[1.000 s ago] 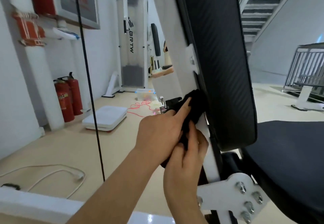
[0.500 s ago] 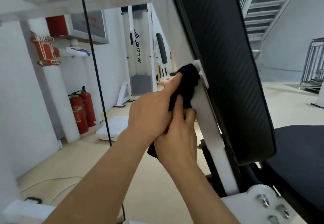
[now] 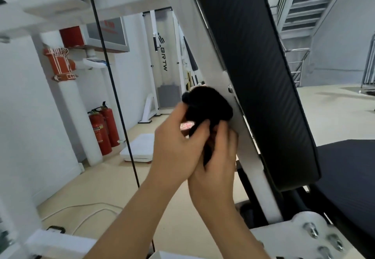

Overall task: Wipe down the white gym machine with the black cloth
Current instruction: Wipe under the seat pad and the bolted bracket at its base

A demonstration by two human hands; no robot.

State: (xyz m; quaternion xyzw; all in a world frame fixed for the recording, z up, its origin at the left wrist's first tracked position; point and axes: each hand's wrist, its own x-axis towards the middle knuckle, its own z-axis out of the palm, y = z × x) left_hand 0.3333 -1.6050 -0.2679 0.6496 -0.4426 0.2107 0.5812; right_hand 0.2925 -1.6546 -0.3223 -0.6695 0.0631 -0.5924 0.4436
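Both hands clutch the black cloth (image 3: pixel 205 104), bunched against the white upright (image 3: pixel 248 157) of the gym machine just above the middle of the view. The left hand (image 3: pixel 176 147) pinches the wad from its 9 o'clock, and the right hand (image 3: pixel 218 161) curls round its tail at 6 o'clock. The risk, as I judge it, is the wad snagging on the bolt head (image 3: pixel 230 88) at its 1 o'clock, or riding off the narrow painted face onto the black back pad (image 3: pixel 253 66) and leaving the edge unwiped. The paint looks smooth and glossy, the pad ribbed. A black cable (image 3: pixel 113 96) hangs at 9 o'clock with two red fire extinguishers (image 3: pixel 105 127) beyond it, a staircase (image 3: pixel 304 5) rises at 1 o'clock, and a white cord (image 3: pixel 81 210) lies on the beige floor (image 3: pixel 91 181) at 7 o'clock
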